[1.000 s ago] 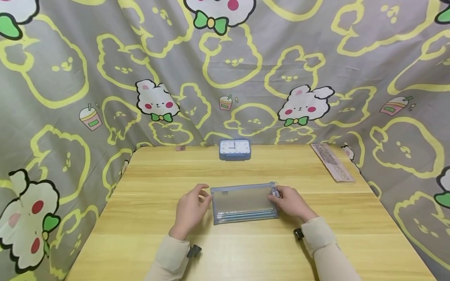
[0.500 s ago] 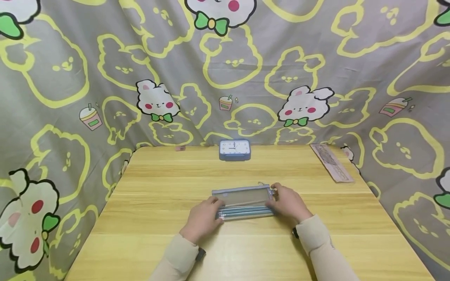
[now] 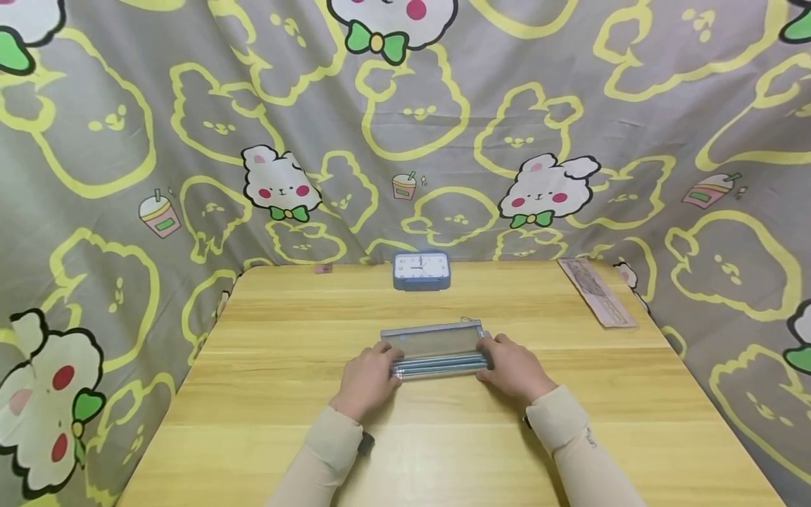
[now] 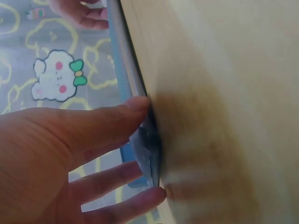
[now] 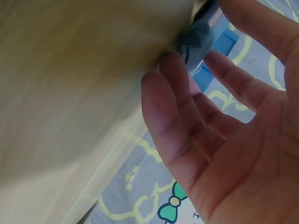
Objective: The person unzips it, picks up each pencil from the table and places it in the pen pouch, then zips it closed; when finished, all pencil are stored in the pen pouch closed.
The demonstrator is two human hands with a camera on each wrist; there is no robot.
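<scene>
A clear zip pouch [image 3: 431, 343] with blue-grey trim lies in front of the person in the head view. Several slim blue sticks, like pencils or pens [image 3: 437, 365], lie along its near side. The left hand [image 3: 369, 377] grips the pouch's left end; in the left wrist view its thumb [image 4: 117, 116] is on one side of the pouch end [image 4: 148, 154] and its fingers on the other. At the opposite end, the right hand [image 3: 516, 367] holds the right edge between thumb and fingers. The right wrist view shows the dark end of the pouch [image 5: 198, 39] between them.
A blue alarm clock [image 3: 421, 271] stands at the back of the wooden table [image 3: 304, 303]. A flat pinkish strip [image 3: 597, 292] lies at the back right, and a small pink piece [image 3: 323, 268] at the back edge. Patterned curtain [image 3: 424, 91] hangs around the table.
The left hand, beside the pouch earlier, has taken hold of its left end. The right hand has kept its end. Both hands and the pouch have moved slightly away from the person.
</scene>
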